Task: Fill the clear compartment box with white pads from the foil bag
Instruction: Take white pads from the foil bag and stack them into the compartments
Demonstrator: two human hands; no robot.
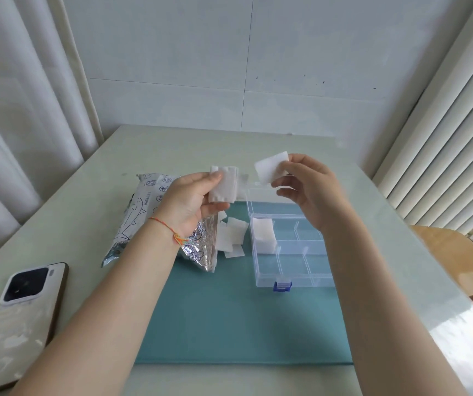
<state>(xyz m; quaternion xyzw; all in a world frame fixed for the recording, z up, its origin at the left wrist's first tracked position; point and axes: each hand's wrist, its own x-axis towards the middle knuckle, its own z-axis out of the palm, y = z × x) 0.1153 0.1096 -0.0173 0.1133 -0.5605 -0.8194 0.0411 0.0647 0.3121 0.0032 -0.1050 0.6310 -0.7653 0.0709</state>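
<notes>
The pale desk (pixel 386 252) runs to the wall, its near edge cut off by the frame. A teal mat (pixel 215 324) lies on it toward the near edge, partly covered by both forearms. The foil bag (pixel 141 215) lies at the mat's left edge, its middle hidden behind the left wrist and its printed text too small to read. The clear box (pixel 292 264) sits on the mat's far right part with its lid (pixel 272 207) tipped back; the right forearm hides the box's right end, so the number of compartments cannot be counted. A stack of pads (pixel 263 235) fills the far left compartment. A phone (pixel 18 318) lies face down near the desk's left edge, its near end cut off. Loose pads (pixel 231 237) lie overlapping on the mat between bag and box.

The left hand (pixel 192 201) is raised over the bag, thumb and fingers gripping a small bundle (pixel 223 184) of pads; how many it contains cannot be told. The right hand (pixel 306 184) is raised above the box, pinching a single pad (pixel 271 167) at its fingertips.
</notes>
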